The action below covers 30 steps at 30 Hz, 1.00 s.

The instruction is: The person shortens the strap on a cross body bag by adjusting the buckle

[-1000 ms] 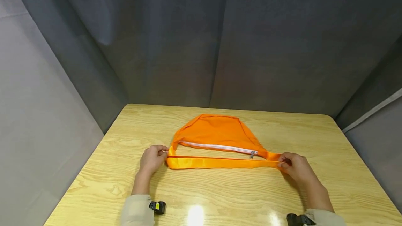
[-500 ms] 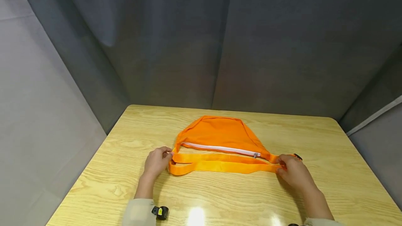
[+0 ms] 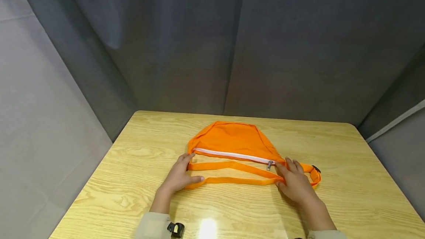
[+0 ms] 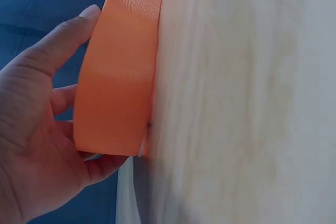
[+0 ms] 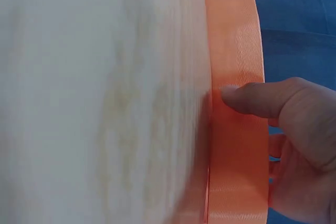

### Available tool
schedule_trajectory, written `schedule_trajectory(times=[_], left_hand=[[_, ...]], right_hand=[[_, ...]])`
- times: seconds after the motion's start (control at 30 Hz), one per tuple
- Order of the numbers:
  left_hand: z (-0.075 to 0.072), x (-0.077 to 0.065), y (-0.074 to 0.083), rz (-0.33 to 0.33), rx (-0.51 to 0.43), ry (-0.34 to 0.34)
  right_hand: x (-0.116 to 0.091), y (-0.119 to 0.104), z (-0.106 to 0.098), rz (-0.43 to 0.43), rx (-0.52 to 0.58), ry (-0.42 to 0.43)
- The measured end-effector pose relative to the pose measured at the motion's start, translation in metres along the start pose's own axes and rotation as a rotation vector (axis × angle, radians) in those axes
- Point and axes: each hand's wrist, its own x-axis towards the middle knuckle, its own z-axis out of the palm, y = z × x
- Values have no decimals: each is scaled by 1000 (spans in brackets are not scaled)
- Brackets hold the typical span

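Note:
An orange waist bag (image 3: 237, 139) lies flat on the wooden table, its white zipper (image 3: 232, 154) facing the person. The orange strap (image 3: 237, 180) runs in two strands in front of it. At the strap's left bend is the left hand (image 3: 177, 175), fingertips by the bag's left corner and thumb apart from them at the front strand. In the left wrist view its thumb touches the strap's edge (image 4: 118, 77). The right hand (image 3: 293, 182) spreads over the strap near the zipper pull (image 3: 269, 164), its thumb lying against the strap's face (image 5: 236, 150) in the right wrist view.
Right of the right hand, a strap loop (image 3: 317, 182) with a black buckle (image 3: 315, 169) sticks out. Grey curtains (image 3: 186, 47) hang behind the table (image 3: 358, 165) and at its sides. Each sleeve lies low in the head view; a black wrist device (image 3: 177, 229) shows at the left one.
Both hands have let go of the strap ends they pinched and shifted inward. The strap strands have spread apart, and a loop with its buckle now shows right of the right hand.

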Motion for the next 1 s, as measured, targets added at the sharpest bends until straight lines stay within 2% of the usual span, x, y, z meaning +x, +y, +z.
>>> schedule_trajectory(times=[0.47, 0.7, 0.83, 1.0], left_hand=[[7, 36, 1, 22, 11, -14], [6, 51, 6, 49, -5, -12], [4, 47, 6, 36, 17, -17], [-7, 23, 11, 24, 114, 23]], right_hand=[[41, 28, -2, 60, 1, -108], [51, 39, -2, 87, -4, -128], [46, 34, -3, 66, -25, -105], [25, 20, -17, 15, -39, -52]])
